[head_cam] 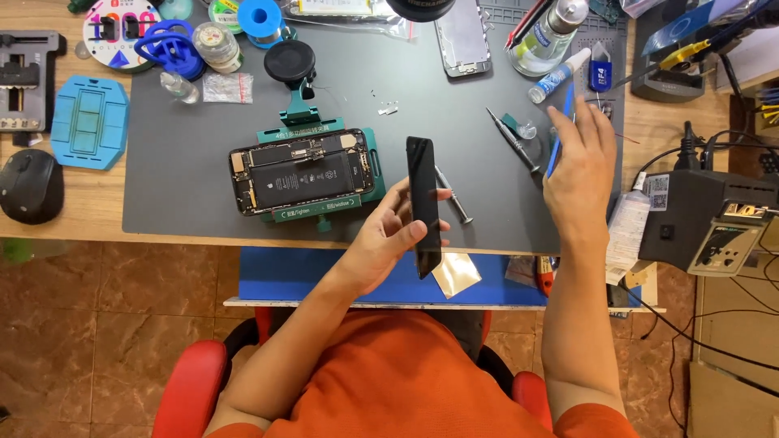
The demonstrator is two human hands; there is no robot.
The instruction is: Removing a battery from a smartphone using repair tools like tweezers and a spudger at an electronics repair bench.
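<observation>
- Head view: the left hand (388, 239) pinches a black screen panel (423, 207) edge-on, thumb in front, fingers behind, above the mat's (178, 162) near edge.
- The right hand (578, 166), fingers loosely spread, holds a blue pry tool (561, 130) over the mat.
- An opened phone (302, 172) sits in a green clamp (318, 212), left of the panel.
- A screwdriver (513, 139) lies near the right hand.

Wooden surface (89, 212) with a big grey work mat (195, 203) covering most of it, and on the mat there's an opened phone (302, 172) clamped in a green holder (320, 212), plus a screwdriver (511, 139), a blue suction cup (170, 47) and a clear bottle (550, 34). Off the mat on the left sit a black mouse (31, 185) and a blue plastic jig (89, 122); a grey station box (707, 217) is on the right.
</observation>
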